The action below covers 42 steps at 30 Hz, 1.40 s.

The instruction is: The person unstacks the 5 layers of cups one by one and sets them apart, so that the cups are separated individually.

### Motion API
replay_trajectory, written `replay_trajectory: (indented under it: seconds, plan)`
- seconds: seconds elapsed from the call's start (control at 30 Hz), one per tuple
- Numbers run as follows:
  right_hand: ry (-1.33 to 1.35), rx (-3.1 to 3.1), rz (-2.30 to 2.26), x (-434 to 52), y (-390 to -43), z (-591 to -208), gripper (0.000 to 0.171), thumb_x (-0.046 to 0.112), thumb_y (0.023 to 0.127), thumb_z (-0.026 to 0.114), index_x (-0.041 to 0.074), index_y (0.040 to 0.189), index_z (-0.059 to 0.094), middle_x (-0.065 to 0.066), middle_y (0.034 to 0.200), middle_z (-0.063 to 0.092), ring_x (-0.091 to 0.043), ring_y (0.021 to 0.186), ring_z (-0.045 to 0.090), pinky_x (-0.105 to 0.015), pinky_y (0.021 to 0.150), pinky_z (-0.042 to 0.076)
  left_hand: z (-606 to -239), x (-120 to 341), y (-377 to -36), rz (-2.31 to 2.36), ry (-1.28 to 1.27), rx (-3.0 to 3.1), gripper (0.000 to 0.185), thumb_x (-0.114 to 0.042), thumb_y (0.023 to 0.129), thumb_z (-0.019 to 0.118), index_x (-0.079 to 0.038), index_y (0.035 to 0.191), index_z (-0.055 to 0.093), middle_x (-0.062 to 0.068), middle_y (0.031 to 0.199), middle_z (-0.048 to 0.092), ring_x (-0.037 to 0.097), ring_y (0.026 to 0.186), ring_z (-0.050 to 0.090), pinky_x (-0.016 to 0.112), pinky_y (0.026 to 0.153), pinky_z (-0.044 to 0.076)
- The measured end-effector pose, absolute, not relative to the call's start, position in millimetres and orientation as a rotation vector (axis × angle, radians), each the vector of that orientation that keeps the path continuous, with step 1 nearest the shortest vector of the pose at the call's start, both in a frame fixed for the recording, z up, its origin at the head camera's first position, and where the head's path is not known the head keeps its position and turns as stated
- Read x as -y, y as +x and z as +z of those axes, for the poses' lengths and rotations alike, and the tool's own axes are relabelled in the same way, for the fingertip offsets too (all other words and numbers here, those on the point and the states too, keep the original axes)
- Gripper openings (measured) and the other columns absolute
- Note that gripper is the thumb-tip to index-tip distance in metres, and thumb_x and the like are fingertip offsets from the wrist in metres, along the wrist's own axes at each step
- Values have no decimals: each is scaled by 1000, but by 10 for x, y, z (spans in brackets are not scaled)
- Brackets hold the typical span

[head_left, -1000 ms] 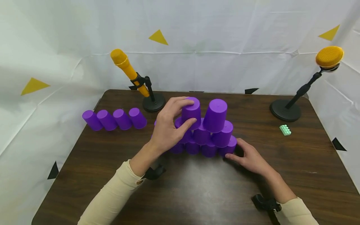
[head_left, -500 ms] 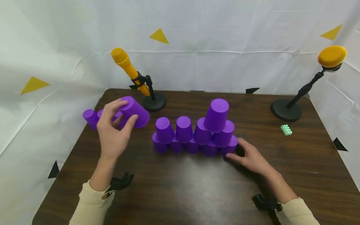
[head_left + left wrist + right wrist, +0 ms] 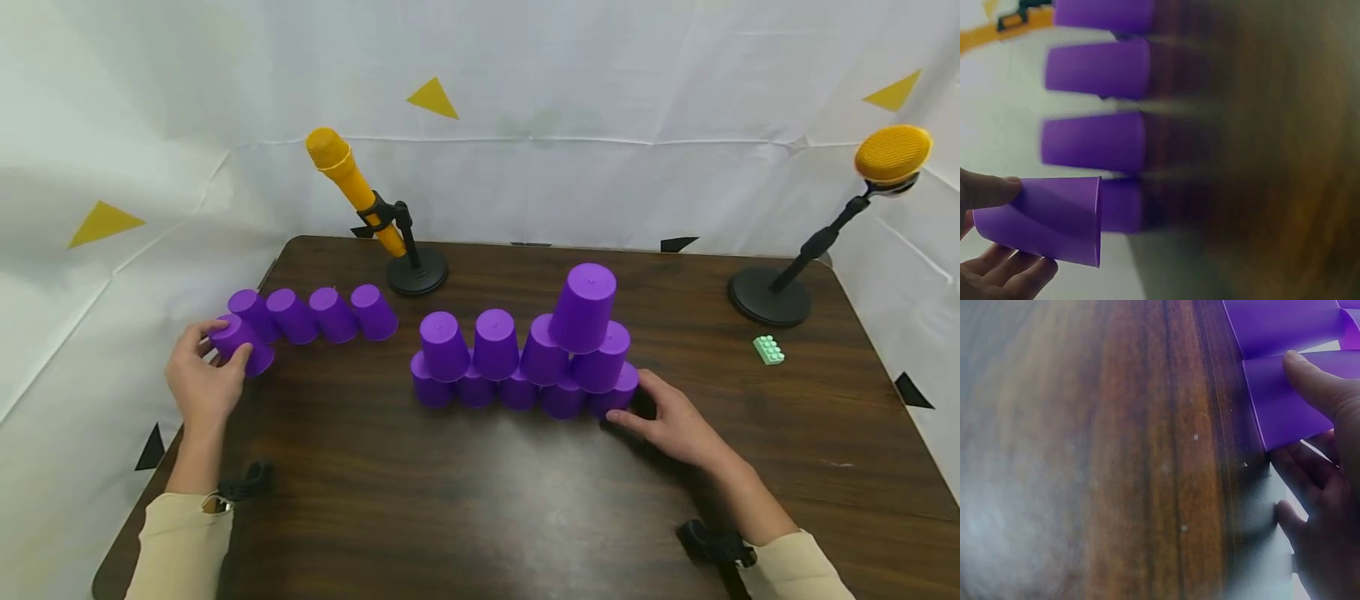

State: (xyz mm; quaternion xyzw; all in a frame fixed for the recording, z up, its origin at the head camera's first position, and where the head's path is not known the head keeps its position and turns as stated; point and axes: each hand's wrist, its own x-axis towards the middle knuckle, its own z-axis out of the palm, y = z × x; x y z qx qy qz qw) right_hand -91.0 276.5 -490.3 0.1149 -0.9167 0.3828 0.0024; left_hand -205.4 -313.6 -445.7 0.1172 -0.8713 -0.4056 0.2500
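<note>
At the table's left side my left hand (image 3: 202, 383) grips a purple cup (image 3: 242, 346), thumb on one side and fingers on the other. In the left wrist view this upside-down cup (image 3: 1047, 219) appears raised off the table, in front of the end of a row of several purple cups (image 3: 332, 315). A stack of purple cups (image 3: 495, 346) stands mid-table: a bottom row, a second row, and one top cup (image 3: 583, 308) at the right. My right hand (image 3: 675, 421) holds the stack's bottom right cup (image 3: 1297, 400), its thumb in front and its fingers behind.
A yellow microphone (image 3: 352, 183) on a black stand is at the back left. Another yellow microphone (image 3: 892, 154) stands at the back right, with a mint-green toy brick (image 3: 768, 350) before it. White sheeting (image 3: 562, 100) hangs behind the dark wooden table (image 3: 480, 517).
My left hand has moved left and down from the stack's top left, past the row of cups to its left end, carrying a cup. The right hand stays in place.
</note>
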Motion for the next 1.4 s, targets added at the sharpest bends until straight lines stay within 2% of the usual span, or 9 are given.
replay_trajectory:
  seconds: [0.1,0.3,0.77,0.87,1.03,1.17,1.27,1.4]
  plan:
    - [348,2884,1204,-2760,-906,-4907,61,31,87,77,7,136,52,-13,124,60,-35,121,53,-58,100,39,-4562,3247,-2108,-1106,398,2418,44,-8,83,78,-4,122,60,15,130,59,34,115,59,47,92,51]
    - [333,2894,1221,-2757,-903,-4918,63,32,87,76,7,138,50,-15,128,59,-36,124,51,-59,101,38,-4674,3349,-2192,-1130,451,2462,46,-8,83,77,-3,123,57,15,134,57,34,118,58,47,94,50]
    - [345,2868,1210,-2756,-901,-4923,60,30,86,77,8,136,52,-12,124,61,-34,121,53,-56,100,39,-4691,3371,-2242,-1153,453,2482,50,-6,83,77,-3,127,54,15,137,54,33,124,54,49,97,47]
    - [356,2862,1204,-2751,-908,-4920,59,30,86,78,8,135,53,-12,124,61,-33,121,53,-56,100,39,-4665,3345,-2219,-1099,426,2414,50,-9,82,77,-4,126,55,14,133,56,29,125,53,48,98,47]
    - [370,2867,1201,-2745,-915,-4912,60,30,86,77,8,136,52,-12,124,61,-34,121,53,-56,101,39,-4483,3086,-2193,-920,77,2109,36,-7,78,74,-1,112,65,15,119,62,27,113,55,40,89,46]
    - [377,2864,1190,-2751,-909,-4915,60,28,86,78,6,135,53,-12,122,61,-33,120,54,-55,100,40,-4067,2477,-2081,-927,-254,1928,28,-4,78,68,6,105,66,17,117,64,32,112,56,37,92,42]
    - [383,2858,1186,-2755,-905,-4918,59,28,86,78,6,135,53,-12,122,61,-33,120,54,-56,100,40,-3806,1955,-1987,-1008,-487,1897,27,-5,80,68,7,105,65,18,118,64,34,115,56,39,98,42]
    - [382,2851,1195,-2758,-904,-4917,58,27,86,78,7,135,53,-12,123,61,-33,120,53,-56,100,39,-3664,1369,-1891,-1123,-804,1936,34,-10,83,71,1,115,65,13,126,62,29,119,55,40,98,43]
